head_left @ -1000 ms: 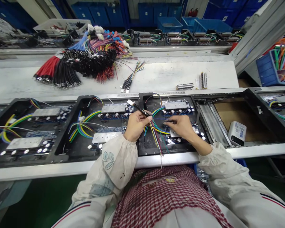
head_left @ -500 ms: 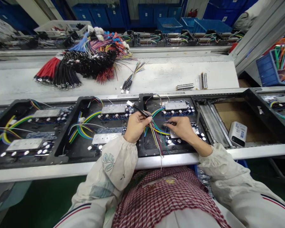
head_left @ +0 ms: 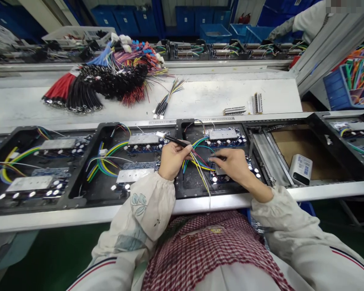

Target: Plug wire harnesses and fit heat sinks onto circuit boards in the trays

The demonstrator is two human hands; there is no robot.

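My left hand is closed around a wire harness with a black sleeve. Its white connector sticks out to the upper left, and loose yellow and white wires hang toward the tray's front edge. My right hand pinches with thumb and forefinger over the lower circuit board; a thin wire from the harness runs to its fingertips, the wire's end hidden. Both hands are above a black tray, with an upper circuit board behind them and thicker blue, green and yellow wires between.
Similar trays with boards stand to the left. A white box-shaped device lies in the frame at right. Behind are a big wire bundle, a small harness bunch and pin strips. A co-worker's gloved arm shows at back right.
The harness in my left hand has tilted and shifted slightly left, and its loose wires have spread differently. My right fingers remain near the board. A co-worker's arm has come in at back right.
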